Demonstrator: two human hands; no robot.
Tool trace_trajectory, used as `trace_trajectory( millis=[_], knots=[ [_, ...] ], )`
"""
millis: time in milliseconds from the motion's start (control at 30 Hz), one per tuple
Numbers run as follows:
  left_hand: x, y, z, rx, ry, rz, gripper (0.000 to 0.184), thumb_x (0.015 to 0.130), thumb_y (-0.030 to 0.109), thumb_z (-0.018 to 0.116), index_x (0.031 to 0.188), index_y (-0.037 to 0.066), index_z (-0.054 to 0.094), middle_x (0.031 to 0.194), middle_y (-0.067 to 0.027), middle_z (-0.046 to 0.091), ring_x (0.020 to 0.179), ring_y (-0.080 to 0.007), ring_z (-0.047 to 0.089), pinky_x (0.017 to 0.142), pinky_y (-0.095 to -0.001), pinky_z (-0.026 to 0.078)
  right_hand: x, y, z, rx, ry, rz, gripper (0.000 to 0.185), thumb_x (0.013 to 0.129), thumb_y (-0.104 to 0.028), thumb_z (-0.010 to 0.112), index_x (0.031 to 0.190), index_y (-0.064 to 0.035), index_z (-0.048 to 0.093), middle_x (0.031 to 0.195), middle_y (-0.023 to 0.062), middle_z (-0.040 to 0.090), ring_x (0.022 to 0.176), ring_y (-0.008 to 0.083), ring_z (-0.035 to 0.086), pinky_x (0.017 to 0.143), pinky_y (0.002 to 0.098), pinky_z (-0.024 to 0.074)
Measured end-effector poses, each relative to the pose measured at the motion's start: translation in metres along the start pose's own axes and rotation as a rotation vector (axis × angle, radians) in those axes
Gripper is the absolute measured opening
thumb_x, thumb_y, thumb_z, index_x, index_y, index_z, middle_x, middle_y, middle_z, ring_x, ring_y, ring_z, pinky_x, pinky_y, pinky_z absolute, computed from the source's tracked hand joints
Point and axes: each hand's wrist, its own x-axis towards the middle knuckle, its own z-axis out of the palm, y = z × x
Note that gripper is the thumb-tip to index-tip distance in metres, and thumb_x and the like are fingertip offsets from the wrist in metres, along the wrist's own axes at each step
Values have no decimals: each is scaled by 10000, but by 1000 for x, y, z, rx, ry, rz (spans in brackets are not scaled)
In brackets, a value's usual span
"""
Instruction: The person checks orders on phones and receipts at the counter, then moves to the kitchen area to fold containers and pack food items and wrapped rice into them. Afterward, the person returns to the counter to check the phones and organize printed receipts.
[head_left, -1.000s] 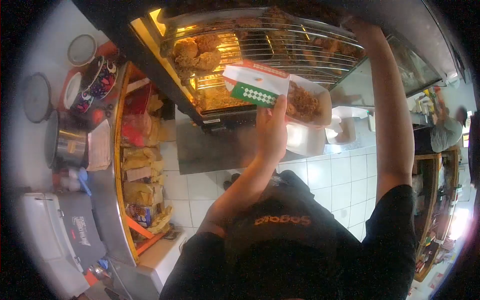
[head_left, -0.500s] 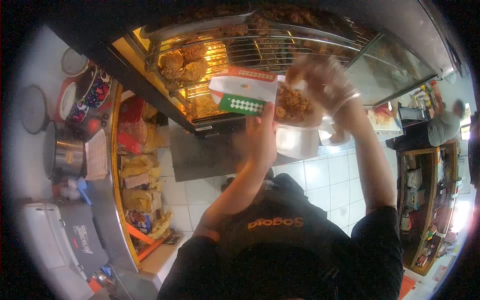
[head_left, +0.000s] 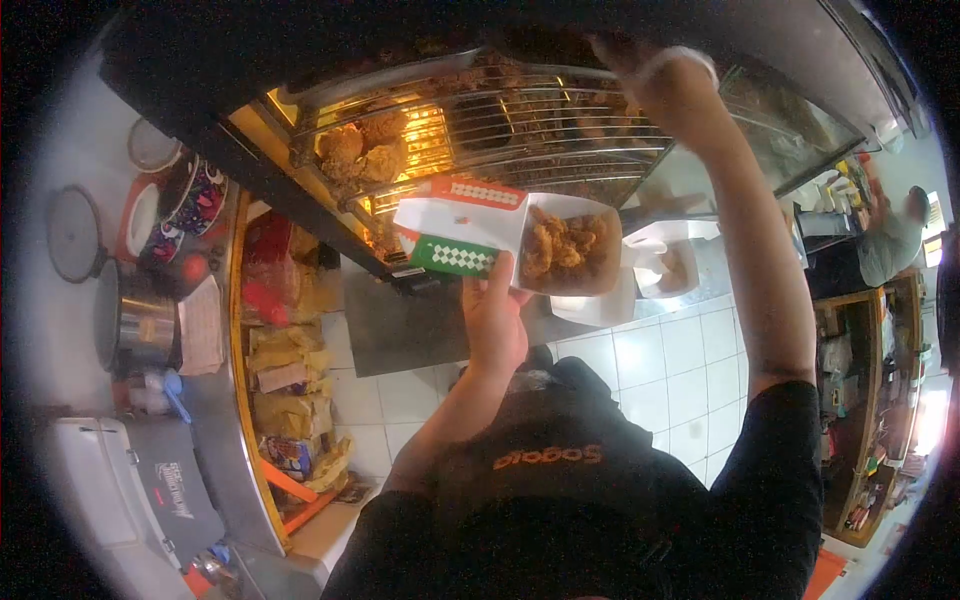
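Since the earlier frame, the right hand point(head_left: 640, 70) has risen from over the carton point(head_left: 470, 228) into the shadowed top of the warming cabinet point(head_left: 290, 203), and the carton has dropped slightly. It sits just above the left hand point(head_left: 494, 325), which grips it near the fold between lid and tray, thumb on the near edge and fingers mostly hidden underneath. Fried chicken point(head_left: 562, 250) lies in the tray, to the right of that thumb; the lid spreads to its left. For good handling, keep that fold supported and the tray level (its far end looks unsupported), so nothing slides over the rim. Beyond the left hand, the wire rack point(head_left: 560, 150) is near the carton's upper edge; a little clearance would spare the cardboard. Around the right wrist is a pale cuff point(head_left: 680, 60), but whether those fingers grasp anything I cannot tell. White boxes point(head_left: 597, 308) stand lower right of the carton, beside the left hand.
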Motion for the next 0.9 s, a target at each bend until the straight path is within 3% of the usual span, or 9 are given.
trace_trajectory(
  millis=[233, 900],
  knots=[
    [-10, -1, -3, 1, 13, -22, 333, 950, 135, 559, 1269, 105, 469, 1232, -37, 574, 1094, -182, 594, 891, -393, 544, 85, 40, 42, -80, 4, -35, 339, 906, -137, 585, 1245, -133, 602, 1232, 98, 623, 1134, 293, 590, 899, 364, 496],
    [-10, -6, -1, 44, 23, -45, 357, 953, 138, 559, 1291, 100, 452, 1234, -42, 566, 1122, -197, 578, 917, -441, 516, 121, 36, 61, -63, 12, -9, 351, 897, -127, 581, 1247, -141, 602, 1205, 98, 635, 1116, 304, 595, 869, 374, 501]
  ],
)
